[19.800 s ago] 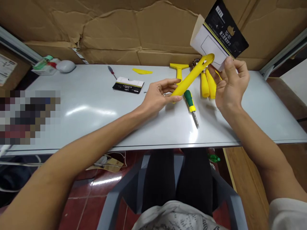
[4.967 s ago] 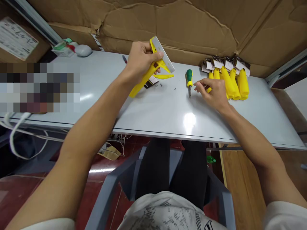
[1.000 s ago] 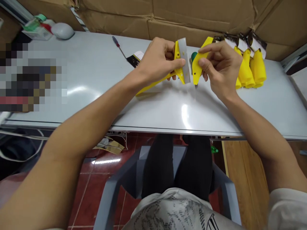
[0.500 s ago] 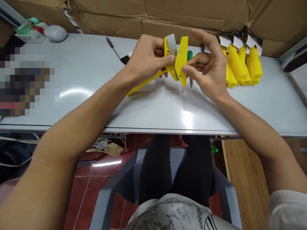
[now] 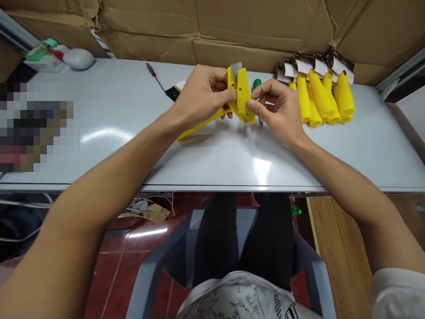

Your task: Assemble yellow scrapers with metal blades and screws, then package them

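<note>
My left hand (image 5: 202, 91) is closed around the head of a yellow scraper (image 5: 199, 129), whose long handle slants down to the left over the table. A grey metal blade (image 5: 236, 67) sticks up from the head. With thumb and finger, my right hand (image 5: 280, 108) pinches the edge of a yellow plastic cover plate (image 5: 244, 91) with small holes. That plate lies against or very near the blade's right face; whether it touches fully I cannot tell. Behind my right fingers is a green-handled screwdriver (image 5: 257, 83), partly hidden.
Several yellow plastic tubes (image 5: 320, 97) with black-and-white cards lie at the right rear of the white table (image 5: 212, 164). A thin screwdriver (image 5: 151, 69) lies at the back left, by a black piece (image 5: 173, 92). A white rounded object (image 5: 79, 59) sits farther left. Cardboard (image 5: 232, 26) lines the back.
My right hand has brought the cover plate leftward against the blade side of the scraper head, narrowing the gap. My raised right index finger has come down to the plate. The view has shifted slightly.
</note>
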`<action>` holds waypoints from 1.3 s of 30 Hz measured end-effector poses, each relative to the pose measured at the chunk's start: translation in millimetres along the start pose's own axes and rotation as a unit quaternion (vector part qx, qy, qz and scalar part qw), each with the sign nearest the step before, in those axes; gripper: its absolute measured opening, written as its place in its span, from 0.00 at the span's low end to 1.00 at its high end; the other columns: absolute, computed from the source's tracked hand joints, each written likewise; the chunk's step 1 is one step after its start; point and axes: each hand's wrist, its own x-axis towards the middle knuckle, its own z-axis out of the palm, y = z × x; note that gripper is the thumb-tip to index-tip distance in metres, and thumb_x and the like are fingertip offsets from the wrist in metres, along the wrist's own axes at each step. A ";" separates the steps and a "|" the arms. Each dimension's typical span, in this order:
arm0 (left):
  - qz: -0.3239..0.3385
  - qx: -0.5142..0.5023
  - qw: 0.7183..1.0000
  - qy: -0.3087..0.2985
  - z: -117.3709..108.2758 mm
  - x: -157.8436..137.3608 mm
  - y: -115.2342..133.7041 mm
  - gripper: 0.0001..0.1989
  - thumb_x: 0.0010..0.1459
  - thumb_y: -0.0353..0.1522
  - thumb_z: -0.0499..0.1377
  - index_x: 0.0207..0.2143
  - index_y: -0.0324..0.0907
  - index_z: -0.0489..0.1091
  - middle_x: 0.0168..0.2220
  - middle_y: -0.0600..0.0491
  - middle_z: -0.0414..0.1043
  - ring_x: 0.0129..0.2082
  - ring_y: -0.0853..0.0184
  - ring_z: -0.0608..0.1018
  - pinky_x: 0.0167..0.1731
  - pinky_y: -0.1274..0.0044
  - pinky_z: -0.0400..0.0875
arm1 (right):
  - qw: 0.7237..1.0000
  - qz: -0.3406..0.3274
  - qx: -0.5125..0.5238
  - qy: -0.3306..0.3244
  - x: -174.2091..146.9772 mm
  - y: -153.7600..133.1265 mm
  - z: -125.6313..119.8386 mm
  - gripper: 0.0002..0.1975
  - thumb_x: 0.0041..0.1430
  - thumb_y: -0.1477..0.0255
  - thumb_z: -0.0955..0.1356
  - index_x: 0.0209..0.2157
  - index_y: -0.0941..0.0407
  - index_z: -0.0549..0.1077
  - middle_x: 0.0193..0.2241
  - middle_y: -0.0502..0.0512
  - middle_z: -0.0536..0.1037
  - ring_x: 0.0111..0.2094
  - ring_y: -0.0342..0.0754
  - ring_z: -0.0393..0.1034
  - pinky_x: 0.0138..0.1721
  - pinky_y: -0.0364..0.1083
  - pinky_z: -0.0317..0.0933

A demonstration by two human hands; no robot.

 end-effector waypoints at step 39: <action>0.079 -0.074 0.991 -0.076 -10.1 5.4 -7.6 0.22 0.59 0.53 0.89 0.40 0.46 0.93 0.35 0.52 0.91 0.30 0.65 0.87 0.28 0.74 0.80 | 0.998 -0.026 -0.010 0.049 -5.9 -24.1 -0.8 0.28 0.65 0.38 0.81 0.33 0.47 0.77 0.28 0.52 0.81 0.30 0.52 0.76 0.33 0.52 0.75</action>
